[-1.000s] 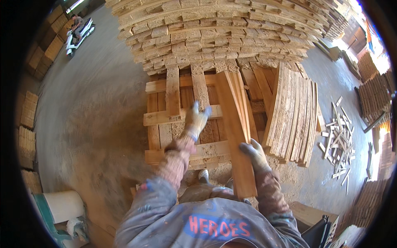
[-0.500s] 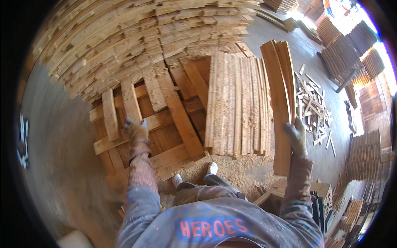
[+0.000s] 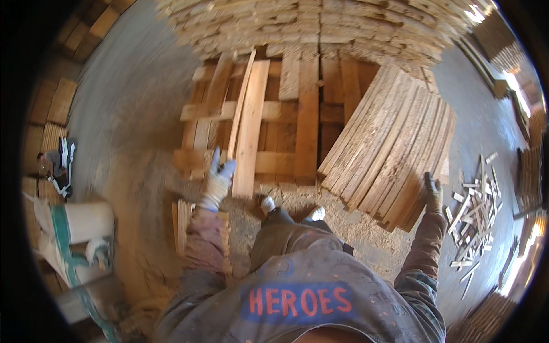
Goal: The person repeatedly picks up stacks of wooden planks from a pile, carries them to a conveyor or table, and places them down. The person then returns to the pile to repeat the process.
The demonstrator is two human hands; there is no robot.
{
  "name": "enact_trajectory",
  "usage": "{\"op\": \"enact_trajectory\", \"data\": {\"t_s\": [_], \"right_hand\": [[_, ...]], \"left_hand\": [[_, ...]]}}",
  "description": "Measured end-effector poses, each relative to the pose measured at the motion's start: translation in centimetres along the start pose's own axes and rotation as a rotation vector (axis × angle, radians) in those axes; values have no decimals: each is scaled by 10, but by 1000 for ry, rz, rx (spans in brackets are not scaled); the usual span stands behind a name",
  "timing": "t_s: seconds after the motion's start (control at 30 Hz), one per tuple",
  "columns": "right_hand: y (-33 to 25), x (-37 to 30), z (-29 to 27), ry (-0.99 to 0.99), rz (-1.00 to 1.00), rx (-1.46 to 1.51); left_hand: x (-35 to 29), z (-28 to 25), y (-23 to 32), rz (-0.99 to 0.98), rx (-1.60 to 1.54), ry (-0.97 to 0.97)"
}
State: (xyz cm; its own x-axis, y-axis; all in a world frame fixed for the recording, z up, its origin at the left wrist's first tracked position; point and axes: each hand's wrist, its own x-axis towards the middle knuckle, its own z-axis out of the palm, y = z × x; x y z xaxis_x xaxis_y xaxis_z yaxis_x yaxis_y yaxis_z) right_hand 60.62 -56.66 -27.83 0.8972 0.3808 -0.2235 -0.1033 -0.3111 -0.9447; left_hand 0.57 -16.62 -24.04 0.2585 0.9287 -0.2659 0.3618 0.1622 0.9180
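Two smooth brown boards, one tilted on its edge, lie lengthwise over the slatted wooden pallet. Beside their near left edge is my gloved left hand, fingers stretched and apart; whether it touches the wood I cannot tell. A slanted bundle of rough, sawdust-covered planks sits on the right part of the pallet. At that bundle's near right edge my gloved right hand points its fingers upward, apart and against or just beside the outer plank, gripping nothing.
A tall stack of rough planks rises at the far side. Scattered wood offcuts lie on the floor at right. White sacks with a green band stand at left, near another person. Sawdust covers the floor around my shoes.
My view has swung left. The brown boards, upright in my right hand before, now lie on the pallet's left part by my left hand. My right hand has moved to the plank bundle's edge.
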Motion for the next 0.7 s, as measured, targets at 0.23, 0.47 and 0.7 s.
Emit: {"op": "enact_trajectory", "data": {"t_s": [0.23, 0.47, 0.7], "right_hand": [[-64, -24, -2, 302, -306, -524], [-168, -204, 190, -703, -13, 275], [-115, -69, -15, -85, -1075, -845]], "left_hand": [[-53, 6, 82, -109, -585, -268], [-136, 164, 134, 175, -315, -989], [2, 120, 69, 273, 672, 255]]}}
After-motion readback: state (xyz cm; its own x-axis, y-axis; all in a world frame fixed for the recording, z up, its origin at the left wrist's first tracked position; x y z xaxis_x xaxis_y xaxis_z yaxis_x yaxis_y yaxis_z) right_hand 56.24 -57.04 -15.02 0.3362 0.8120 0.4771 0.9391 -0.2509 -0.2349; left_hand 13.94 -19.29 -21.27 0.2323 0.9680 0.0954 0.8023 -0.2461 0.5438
